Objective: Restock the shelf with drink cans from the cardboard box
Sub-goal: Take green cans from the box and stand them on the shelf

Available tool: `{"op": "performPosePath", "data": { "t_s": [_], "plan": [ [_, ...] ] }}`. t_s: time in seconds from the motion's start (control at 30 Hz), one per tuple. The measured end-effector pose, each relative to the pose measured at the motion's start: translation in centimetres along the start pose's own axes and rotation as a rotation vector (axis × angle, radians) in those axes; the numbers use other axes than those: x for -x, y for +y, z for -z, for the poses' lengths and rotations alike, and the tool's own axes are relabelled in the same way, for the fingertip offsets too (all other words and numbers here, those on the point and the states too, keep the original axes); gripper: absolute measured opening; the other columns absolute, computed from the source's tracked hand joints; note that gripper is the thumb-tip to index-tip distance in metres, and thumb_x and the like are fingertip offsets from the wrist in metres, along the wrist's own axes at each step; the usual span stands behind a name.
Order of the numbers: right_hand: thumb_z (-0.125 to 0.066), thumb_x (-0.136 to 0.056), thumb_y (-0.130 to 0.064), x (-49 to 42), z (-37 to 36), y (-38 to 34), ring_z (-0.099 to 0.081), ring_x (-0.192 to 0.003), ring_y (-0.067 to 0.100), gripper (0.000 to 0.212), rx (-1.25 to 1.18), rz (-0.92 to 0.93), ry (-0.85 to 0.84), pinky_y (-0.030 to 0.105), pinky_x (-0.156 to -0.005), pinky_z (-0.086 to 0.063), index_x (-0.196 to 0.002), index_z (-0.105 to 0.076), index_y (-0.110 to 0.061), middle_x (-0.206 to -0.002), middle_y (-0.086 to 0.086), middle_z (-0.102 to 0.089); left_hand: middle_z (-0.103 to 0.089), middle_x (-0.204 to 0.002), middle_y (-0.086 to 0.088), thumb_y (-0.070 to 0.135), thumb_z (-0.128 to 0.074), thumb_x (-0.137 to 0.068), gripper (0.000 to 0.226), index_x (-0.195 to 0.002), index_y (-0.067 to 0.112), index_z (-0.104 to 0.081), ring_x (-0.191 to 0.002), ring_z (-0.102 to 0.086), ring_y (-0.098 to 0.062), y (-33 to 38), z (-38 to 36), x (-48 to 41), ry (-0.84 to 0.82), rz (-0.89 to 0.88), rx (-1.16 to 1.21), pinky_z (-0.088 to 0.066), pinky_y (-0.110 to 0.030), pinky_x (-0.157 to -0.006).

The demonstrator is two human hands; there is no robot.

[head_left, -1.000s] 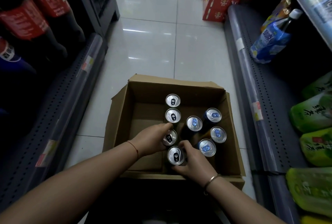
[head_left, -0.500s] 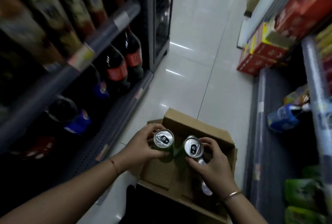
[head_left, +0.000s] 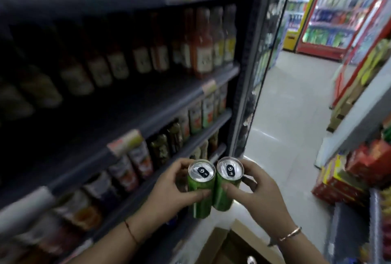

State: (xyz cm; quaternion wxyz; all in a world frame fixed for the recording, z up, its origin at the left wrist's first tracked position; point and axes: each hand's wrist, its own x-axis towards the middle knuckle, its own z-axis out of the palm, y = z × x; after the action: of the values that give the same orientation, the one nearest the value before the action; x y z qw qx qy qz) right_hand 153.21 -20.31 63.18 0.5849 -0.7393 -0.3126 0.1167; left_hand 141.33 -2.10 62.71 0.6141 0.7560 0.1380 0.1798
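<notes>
My left hand [head_left: 167,193] grips a green drink can [head_left: 201,189] with a silver top. Beside it my right hand [head_left: 258,198] grips a second green can [head_left: 225,191]; the two cans touch side by side, upright, held in the air above the cardboard box [head_left: 220,246]. Only the box's far corner shows at the bottom edge, with one silver can top [head_left: 251,260] inside. The dark shelf unit [head_left: 148,124] rises to the left of the cans, its rows full of blurred bottles.
Bottles with pale labels [head_left: 201,52] fill the upper shelf rows on the left. A tiled aisle floor [head_left: 285,115] runs ahead. Red cartons [head_left: 347,183] sit on the floor at right below another shelf. Lit drink coolers [head_left: 330,13] stand at the far end.
Both hands lifted a green can each out of the box and raised them up. My view swung from the box up to the left shelf.
</notes>
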Motion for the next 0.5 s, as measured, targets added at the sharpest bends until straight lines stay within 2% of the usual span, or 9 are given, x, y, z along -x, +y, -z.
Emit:
{"op": "performPosePath", "data": {
  "t_s": [0.1, 0.2, 0.23, 0.3, 0.37, 0.43, 0.5],
  "plan": [
    [-0.083, -0.069, -0.020, -2.5, -0.4, -7.1, -0.068, -0.099, 0.007, 0.043, -0.063, 0.086, -0.067, 0.024, -0.085, -0.054, -0.108, -0.067, -0.031, -0.105, -0.011, -0.073, -0.072, -0.107, 0.005, 0.023, -0.089, -0.063, 0.052, -0.107, 0.026, -0.062, -0.100, -0.067, -0.010, 6.6, 3.0, 0.7, 0.115, -0.077, -0.030, -0.051, -0.020, -0.083],
    [-0.084, -0.066, -0.034, -4.9, -1.4, -12.2, -0.068, -0.102, 0.010, 0.050, -0.142, 0.151, -0.112, 0.031, -0.088, -0.054, -0.112, -0.066, -0.031, -0.108, -0.009, -0.073, -0.074, -0.098, 0.010, 0.024, -0.086, -0.063, 0.051, -0.108, 0.026, -0.063, -0.086, -0.070, -0.003, 11.8, 5.9, 1.1, 0.219, -0.137, -0.032, -0.052, -0.012, -0.069],
    [-0.084, -0.064, -0.039, -5.7, -2.0, -13.5, -0.068, -0.101, 0.007, 0.051, -0.156, 0.171, -0.123, 0.028, -0.087, -0.054, -0.111, -0.065, -0.033, -0.107, -0.011, -0.073, -0.074, -0.099, 0.008, 0.026, -0.086, -0.061, 0.052, -0.108, 0.025, -0.064, -0.088, -0.070, -0.004, 13.2, 6.9, 1.2, 0.263, -0.154, -0.038, -0.053, -0.016, -0.073],
    [-0.084, -0.063, -0.045, -7.3, -3.6, -15.9, -0.067, -0.096, -0.002, 0.044, -0.162, 0.215, -0.150, 0.016, -0.080, -0.054, -0.104, -0.066, -0.042, -0.102, -0.021, -0.072, -0.073, -0.107, 0.002, 0.034, -0.085, -0.057, 0.059, -0.111, 0.022, -0.065, -0.103, -0.068, -0.013, 15.2, 9.0, 1.2, 0.368, -0.179, -0.044, -0.053, -0.034, -0.091],
    [-0.083, -0.065, -0.046, -9.1, -5.6, -17.6, -0.066, -0.091, -0.008, 0.034, -0.186, 0.243, -0.179, 0.007, -0.073, -0.050, -0.095, -0.065, -0.049, -0.098, -0.028, -0.071, -0.071, -0.113, 0.002, 0.047, -0.085, -0.054, 0.068, -0.114, 0.024, -0.065, -0.110, -0.064, -0.016, 16.3, 11.3, 1.1, 0.457, -0.171, -0.089, -0.050, -0.045, -0.098],
    [-0.081, -0.065, -0.044, -11.0, -8.4, -18.8, -0.067, -0.091, -0.006, 0.034, -0.240, 0.245, -0.231, 0.011, -0.073, -0.052, -0.096, -0.067, -0.045, -0.098, -0.023, -0.072, -0.071, -0.112, 0.010, 0.062, -0.083, -0.048, 0.075, -0.113, 0.030, -0.065, -0.107, -0.064, -0.008, 16.7, 13.6, 1.0, 0.563, -0.142, -0.171, -0.052, -0.040, -0.095],
    [-0.081, -0.065, -0.042, -12.8, -11.6, -19.2, -0.067, -0.097, 0.000, 0.045, -0.276, 0.251, -0.297, 0.021, -0.083, -0.054, -0.107, -0.067, -0.034, -0.103, -0.013, -0.073, -0.071, -0.109, 0.014, 0.065, -0.081, -0.047, 0.076, -0.113, 0.034, -0.064, -0.104, -0.065, -0.005, 16.4, 15.8, 0.9, 0.674, -0.110, -0.202, -0.053, -0.036, -0.093]
  ]
}}
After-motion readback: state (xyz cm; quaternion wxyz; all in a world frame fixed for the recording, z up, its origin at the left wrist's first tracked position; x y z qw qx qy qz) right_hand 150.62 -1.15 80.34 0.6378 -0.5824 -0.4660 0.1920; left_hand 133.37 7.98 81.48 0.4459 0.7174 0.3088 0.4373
